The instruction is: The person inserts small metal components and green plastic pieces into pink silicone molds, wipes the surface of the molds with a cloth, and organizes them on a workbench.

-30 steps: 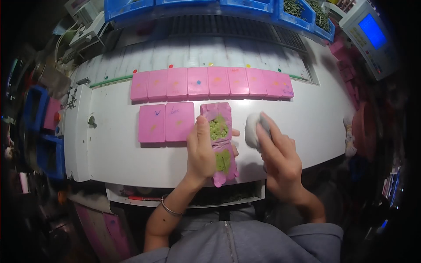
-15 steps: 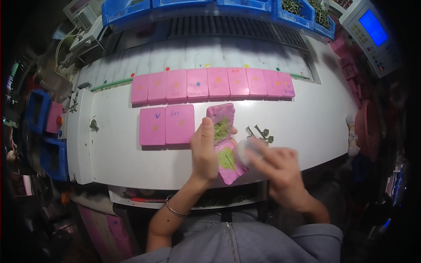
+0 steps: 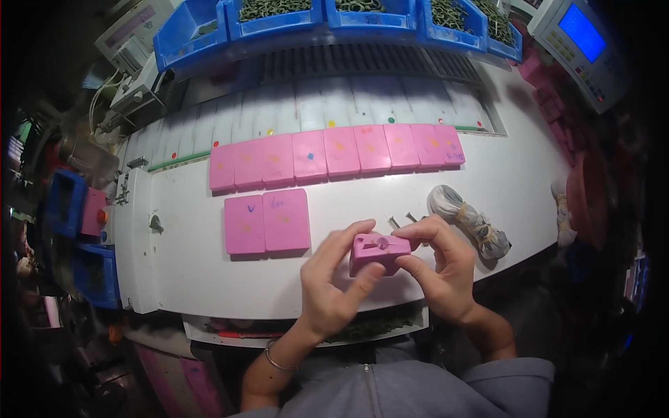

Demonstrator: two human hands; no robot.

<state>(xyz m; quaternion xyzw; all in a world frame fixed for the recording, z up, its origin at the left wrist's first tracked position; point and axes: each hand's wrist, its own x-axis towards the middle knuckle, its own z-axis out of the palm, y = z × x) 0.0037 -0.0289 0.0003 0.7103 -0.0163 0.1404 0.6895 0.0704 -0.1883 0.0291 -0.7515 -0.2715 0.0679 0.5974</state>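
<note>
Between my two hands is a pink rubber mold (image 3: 380, 259), its halves together and its narrow end, with a round hole, turned up toward me. The fingers and thumb of my left hand (image 3: 329, 287) grip its left side. My right hand (image 3: 449, 279) pinches the right side with thumb and fingers. Beyond the right fingers lie small dark green stemmed pieces (image 3: 394, 221), partly hidden. A tied white and grey cloth pouch (image 3: 465, 217) rests on the table to the right of them.
Two pink molds (image 3: 245, 233) lie left of my hands. Farther back stands a row of pink molds (image 3: 343, 155), before pale strips with coloured dots. Blue bins (image 3: 373, 22) holding green pieces line the back. A device with a blue screen (image 3: 582, 33) stands far right.
The mold, spread open in my left hand before, is now closed and held by both hands. My right hand has let go of the cloth pouch. The coloured dots have shifted left.
</note>
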